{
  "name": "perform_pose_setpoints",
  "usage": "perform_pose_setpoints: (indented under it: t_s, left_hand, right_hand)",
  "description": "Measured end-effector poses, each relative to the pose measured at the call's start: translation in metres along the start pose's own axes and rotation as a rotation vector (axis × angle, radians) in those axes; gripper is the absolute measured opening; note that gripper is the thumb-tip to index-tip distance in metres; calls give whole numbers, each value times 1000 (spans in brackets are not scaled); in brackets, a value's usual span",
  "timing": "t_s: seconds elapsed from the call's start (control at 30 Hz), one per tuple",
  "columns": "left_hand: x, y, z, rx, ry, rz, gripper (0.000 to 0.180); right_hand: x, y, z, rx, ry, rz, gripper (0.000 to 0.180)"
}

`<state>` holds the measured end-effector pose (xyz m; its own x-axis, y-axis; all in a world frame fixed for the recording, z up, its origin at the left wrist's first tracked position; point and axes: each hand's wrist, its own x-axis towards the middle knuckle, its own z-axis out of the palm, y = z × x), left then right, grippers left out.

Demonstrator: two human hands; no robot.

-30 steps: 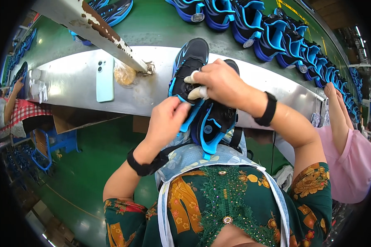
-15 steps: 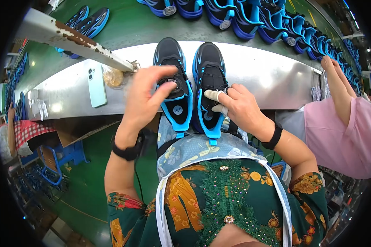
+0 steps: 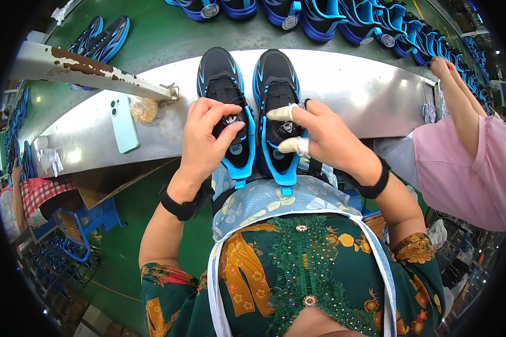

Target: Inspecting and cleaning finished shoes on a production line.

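Head view:
Shoes: left shoe (image 3: 224,95) and right shoe (image 3: 277,95) are lying side by side on the bench (image 3: 365,95), heels overhanging its near edge.
Left hand (image 3: 208,137): pinching the left dial.
Right hand (image 3: 320,137): taped fingers (image 3: 281,112) gripping the right dial.
Doing it well: turning both dials evenly while steadying each shoe.
Room: phone (image 3: 122,122) lying left; a neighbour's arm (image 3: 461,106) is reaching in right.

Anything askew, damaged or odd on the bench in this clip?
The pair of black and blue shoes sits straight under the left hand and right hand. Only the metal beam looks worn, with rusty, peeling paint. The phone lies flat.
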<state>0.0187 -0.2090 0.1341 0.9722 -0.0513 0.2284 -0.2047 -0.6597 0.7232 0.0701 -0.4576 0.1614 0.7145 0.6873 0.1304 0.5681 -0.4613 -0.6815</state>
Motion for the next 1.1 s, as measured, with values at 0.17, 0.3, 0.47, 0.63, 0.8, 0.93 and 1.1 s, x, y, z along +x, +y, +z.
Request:
perform_pose_setpoints:
  t_s: [0.17, 0.3, 0.47, 0.63, 0.8, 0.93, 1.1]
  left_hand:
    - [6, -3, -10, -257, -177, -30, 32]
    - [1, 3, -8, -191, -128, -82, 36]
    - [5, -8, -10, -356, -238, -68, 37]
    - [1, 0, -5, -138, -115, -93, 37]
    - [4, 0, -12, -342, -255, -171, 36]
    - [1, -2, -11, -359, -221, -138, 35]
    - [2, 1, -5, -331, -126, -120, 29]
  right_hand:
    - [-3, 10, 18, -313, 171, -112, 32]
    - [-4, 12, 15, -286, 219, -108, 34]
    - [-3, 18, 21, -285, 203, -157, 40]
    - [-6, 1, 1, -79, 70, -18, 42]
    - [-6, 16, 23, -322, 230, -120, 41]
    - [-6, 15, 11, -242, 184, -90, 40]
    - [-9, 21, 23, -286, 178, -116, 38]
